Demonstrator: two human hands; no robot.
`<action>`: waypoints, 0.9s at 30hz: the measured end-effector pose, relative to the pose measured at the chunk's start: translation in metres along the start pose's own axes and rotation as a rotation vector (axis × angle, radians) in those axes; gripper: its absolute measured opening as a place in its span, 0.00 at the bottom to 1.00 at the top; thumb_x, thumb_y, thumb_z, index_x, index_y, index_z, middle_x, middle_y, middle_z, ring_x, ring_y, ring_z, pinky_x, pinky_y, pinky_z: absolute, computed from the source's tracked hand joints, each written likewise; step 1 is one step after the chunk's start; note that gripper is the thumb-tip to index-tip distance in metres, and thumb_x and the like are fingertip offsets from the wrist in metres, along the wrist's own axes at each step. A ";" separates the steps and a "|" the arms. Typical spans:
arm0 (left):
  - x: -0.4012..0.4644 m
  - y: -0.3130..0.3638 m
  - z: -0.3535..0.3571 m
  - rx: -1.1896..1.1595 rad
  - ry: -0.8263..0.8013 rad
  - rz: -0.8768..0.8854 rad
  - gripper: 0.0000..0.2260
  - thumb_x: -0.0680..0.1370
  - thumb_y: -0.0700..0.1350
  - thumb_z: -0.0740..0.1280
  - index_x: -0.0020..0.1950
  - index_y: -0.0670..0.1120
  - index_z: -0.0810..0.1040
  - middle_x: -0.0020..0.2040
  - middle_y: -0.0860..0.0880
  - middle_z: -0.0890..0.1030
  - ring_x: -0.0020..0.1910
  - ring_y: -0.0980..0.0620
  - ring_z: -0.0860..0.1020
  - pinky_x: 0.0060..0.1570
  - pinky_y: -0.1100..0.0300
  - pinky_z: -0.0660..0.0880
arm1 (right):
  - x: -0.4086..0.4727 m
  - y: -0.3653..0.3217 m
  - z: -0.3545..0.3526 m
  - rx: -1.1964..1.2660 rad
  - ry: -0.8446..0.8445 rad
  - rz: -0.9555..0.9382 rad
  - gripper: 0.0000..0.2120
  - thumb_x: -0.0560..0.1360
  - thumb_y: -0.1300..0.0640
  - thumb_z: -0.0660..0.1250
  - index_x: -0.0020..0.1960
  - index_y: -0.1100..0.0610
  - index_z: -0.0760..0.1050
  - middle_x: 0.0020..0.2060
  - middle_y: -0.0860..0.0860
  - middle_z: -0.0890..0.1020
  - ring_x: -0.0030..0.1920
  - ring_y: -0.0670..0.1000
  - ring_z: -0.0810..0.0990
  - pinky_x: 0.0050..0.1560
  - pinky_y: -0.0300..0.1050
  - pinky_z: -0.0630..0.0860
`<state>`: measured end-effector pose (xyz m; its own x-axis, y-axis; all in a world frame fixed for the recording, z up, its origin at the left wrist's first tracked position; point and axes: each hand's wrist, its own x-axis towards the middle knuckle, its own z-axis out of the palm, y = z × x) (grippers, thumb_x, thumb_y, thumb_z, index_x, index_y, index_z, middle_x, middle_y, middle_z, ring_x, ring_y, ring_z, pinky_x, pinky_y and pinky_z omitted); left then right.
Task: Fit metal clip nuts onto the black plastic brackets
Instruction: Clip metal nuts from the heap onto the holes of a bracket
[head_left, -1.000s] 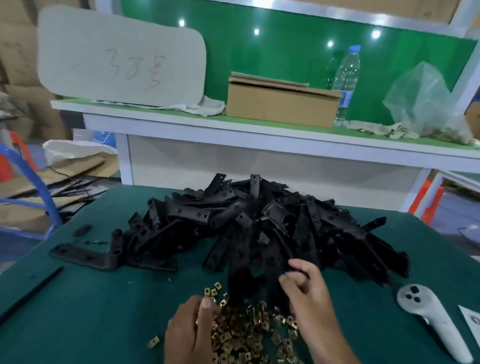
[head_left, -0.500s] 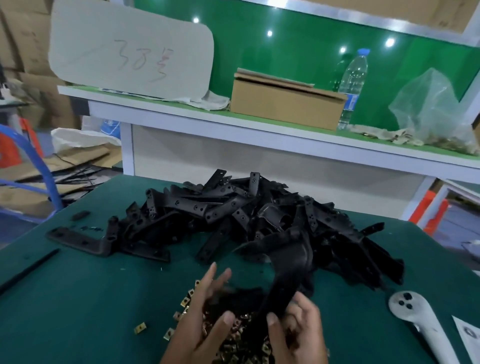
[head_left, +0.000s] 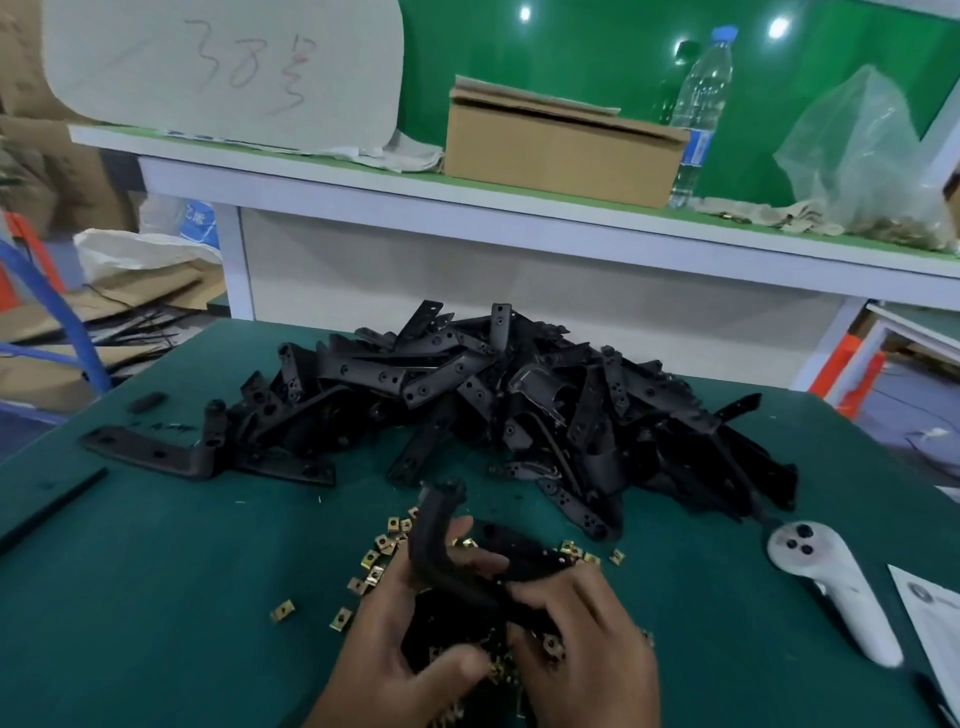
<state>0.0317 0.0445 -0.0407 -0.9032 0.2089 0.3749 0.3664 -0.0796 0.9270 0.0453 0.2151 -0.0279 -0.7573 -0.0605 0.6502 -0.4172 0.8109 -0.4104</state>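
**Lin:** Since half a second back, both hands have drawn the bracket (head_left: 441, 551) nearer the body and turned it, so one leg now stands up towards twelve o'clock and the other runs across to three

**Ode:** Who has hold of it?

**Lin:** Both. Left hand (head_left: 405, 644) cradles the bend from below, its fingers curled round the plastic. Right hand (head_left: 582, 634) grips the leg at three o'clock, fingers bent over the end. I'd judge that end is where a nut goes, so the left steadies while the right works

**Ode:** Is a nut on it already?

**Lin:** Cannot tell; the right fingers cover that end. One brass nut (head_left: 553, 647) shows by the right hand's fingers, but whether it is pinched or just lying in the heap is unclear

**Ode:** And the stock?

**Lin:** Loose clip nuts (head_left: 376, 558) lie on the table (head_left: 156, 597) right under the hands, with strays towards nine o'clock, presumably kept there for a short reach. Unfitted brackets (head_left: 519, 405) sit heaped at twelve o'clock

**Ode:** Any containers?

**Lin:** Up on the shelf (head_left: 519, 208): a cardboard box (head_left: 561, 150), flaps nearly closed, contents hidden; a water bottle (head_left: 701, 109), seemingly almost empty; a clear plastic bag (head_left: 872, 166) with brass-coloured pieces at its bottom, probably more nuts
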 end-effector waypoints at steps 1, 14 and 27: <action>-0.001 0.002 0.001 -0.034 0.047 -0.018 0.26 0.74 0.66 0.68 0.69 0.58 0.75 0.63 0.48 0.82 0.67 0.51 0.77 0.65 0.56 0.72 | 0.000 0.001 0.001 0.033 -0.044 -0.007 0.21 0.64 0.53 0.74 0.51 0.36 0.72 0.49 0.36 0.73 0.45 0.36 0.76 0.42 0.23 0.67; 0.008 0.008 -0.005 -0.447 0.152 -0.414 0.15 0.84 0.43 0.56 0.59 0.36 0.78 0.36 0.28 0.79 0.29 0.37 0.78 0.35 0.51 0.78 | 0.007 0.032 -0.016 -0.120 -0.583 0.080 0.10 0.78 0.44 0.66 0.58 0.42 0.73 0.47 0.34 0.71 0.53 0.38 0.69 0.44 0.32 0.67; 0.016 0.004 0.000 -0.173 -0.073 -0.502 0.12 0.81 0.40 0.61 0.43 0.41 0.83 0.35 0.45 0.85 0.42 0.42 0.80 0.39 0.66 0.76 | 0.005 0.048 -0.019 -0.085 -0.527 0.193 0.08 0.78 0.43 0.67 0.56 0.39 0.73 0.51 0.34 0.70 0.55 0.39 0.70 0.52 0.36 0.72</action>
<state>0.0188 0.0473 -0.0308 -0.9377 0.3296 -0.1099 -0.1539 -0.1106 0.9819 0.0310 0.2648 -0.0322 -0.9734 -0.1712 0.1521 -0.2207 0.8786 -0.4236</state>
